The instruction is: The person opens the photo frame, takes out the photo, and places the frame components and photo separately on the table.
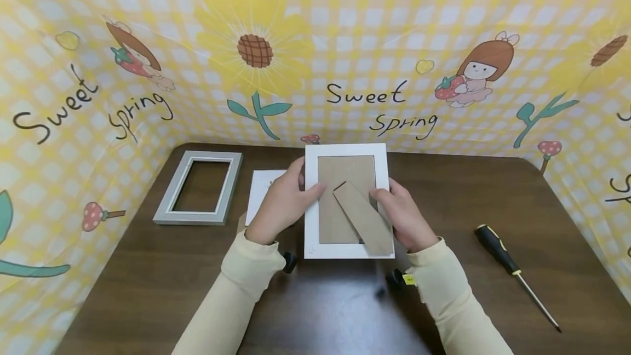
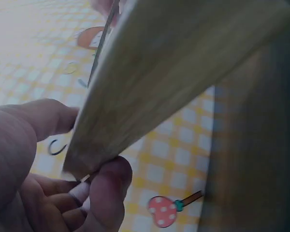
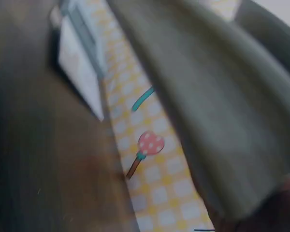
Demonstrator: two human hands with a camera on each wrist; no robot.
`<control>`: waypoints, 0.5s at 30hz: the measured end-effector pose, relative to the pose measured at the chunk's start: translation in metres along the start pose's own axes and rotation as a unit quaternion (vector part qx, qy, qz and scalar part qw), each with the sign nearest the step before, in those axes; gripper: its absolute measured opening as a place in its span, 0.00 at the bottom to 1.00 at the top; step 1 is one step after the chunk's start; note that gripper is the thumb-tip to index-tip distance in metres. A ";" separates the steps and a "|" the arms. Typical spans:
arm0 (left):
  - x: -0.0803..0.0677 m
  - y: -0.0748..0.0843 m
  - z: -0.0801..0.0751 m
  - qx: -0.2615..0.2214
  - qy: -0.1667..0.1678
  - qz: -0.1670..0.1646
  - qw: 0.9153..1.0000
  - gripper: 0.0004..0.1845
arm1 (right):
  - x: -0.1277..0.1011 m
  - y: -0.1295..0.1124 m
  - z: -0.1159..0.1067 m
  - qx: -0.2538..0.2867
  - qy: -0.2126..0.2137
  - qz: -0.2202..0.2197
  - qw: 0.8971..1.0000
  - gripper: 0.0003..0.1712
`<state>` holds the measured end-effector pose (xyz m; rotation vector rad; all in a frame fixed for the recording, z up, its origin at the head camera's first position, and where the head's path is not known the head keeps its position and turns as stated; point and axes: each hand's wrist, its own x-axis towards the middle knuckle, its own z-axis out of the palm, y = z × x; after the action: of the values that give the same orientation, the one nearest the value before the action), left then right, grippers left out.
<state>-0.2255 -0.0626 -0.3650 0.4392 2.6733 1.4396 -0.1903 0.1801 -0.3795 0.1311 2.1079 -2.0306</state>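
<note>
White frame upright lengthwise (stand diagonal)

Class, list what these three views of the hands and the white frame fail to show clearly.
- Front of the white frame: head view, turned away; only its back shows.
- Paper sheet: head view, the left hand covers part; print too small.
- Right hand: right wrist view, cut off at the corner, blurred.
- Screwdriver tip: too thin to tell.

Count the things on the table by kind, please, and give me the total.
Picture frames: 2, a white one gripped by the left hand and right hand, and a grey one
Screwdrivers: 1
Paper sheets: 1
Total: 4
</note>
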 end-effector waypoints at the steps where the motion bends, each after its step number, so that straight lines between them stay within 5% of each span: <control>1: 0.000 -0.001 0.003 0.011 -0.001 -0.006 1.000 0.32 | 0.001 0.002 0.000 -0.024 0.012 0.005 1.000 0.25; 5: 0.003 -0.007 0.015 0.047 -0.009 -0.032 0.998 0.27 | 0.006 0.010 -0.002 -0.121 0.049 0.014 0.991 0.20; 9: 0.005 -0.014 0.028 0.062 -0.021 -0.056 0.996 0.25 | 0.010 0.017 -0.004 -0.227 0.066 0.016 0.971 0.21; 15: 0.007 -0.024 0.047 0.119 -0.040 -0.092 0.988 0.29 | 0.015 0.026 -0.008 -0.390 0.036 0.036 0.919 0.29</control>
<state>-0.2284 -0.0353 -0.4100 0.2505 2.7451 1.0384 -0.2001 0.1884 -0.4078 0.1481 2.7247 -1.0248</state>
